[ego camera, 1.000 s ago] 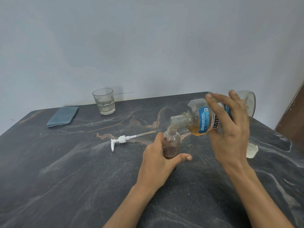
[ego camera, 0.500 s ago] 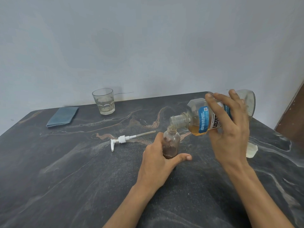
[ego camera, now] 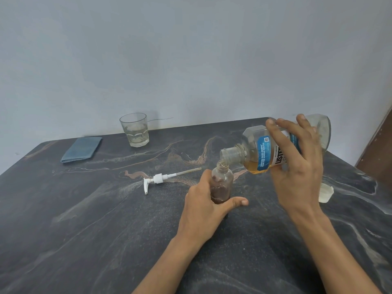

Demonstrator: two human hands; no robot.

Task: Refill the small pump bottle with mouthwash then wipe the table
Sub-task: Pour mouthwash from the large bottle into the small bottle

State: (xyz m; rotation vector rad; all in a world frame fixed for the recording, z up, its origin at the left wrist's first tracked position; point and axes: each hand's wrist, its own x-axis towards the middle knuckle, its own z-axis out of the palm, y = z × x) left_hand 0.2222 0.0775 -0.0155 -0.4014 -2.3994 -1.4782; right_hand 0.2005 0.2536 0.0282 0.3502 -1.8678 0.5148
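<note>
Mouthwash is going from the big bottle into the small one. The left hand point(ego camera: 204, 205) is wrapped round the small clear plastic pump bottle point(ego camera: 221, 184), thumb out across its front, holding it upright on the dark marbled table point(ego camera: 84, 230), near the middle and somewhat toward the right edge. The right hand point(ego camera: 297, 166) clasps the large clear mouthwash bottle with the blue label point(ego camera: 259, 154) from above, fingers spread over the label.

The relation that matters is mouth over mouth: the large bottle lies nearly level, its long axis running right to left, its open neck directly over the small bottle's opening and just above it. Amber liquid sits pooled in its lower side. The small bottle looks roughly half full, so pouring has some way to go.

Left of the small bottle lies the white pump head with its dip tube point(ego camera: 161, 179), apart from it. A white cap point(ego camera: 325, 193) rests near the right edge. Toward the far edge stand a clear glass tumbler point(ego camera: 134, 130) and a folded blue cloth point(ego camera: 81, 149).
</note>
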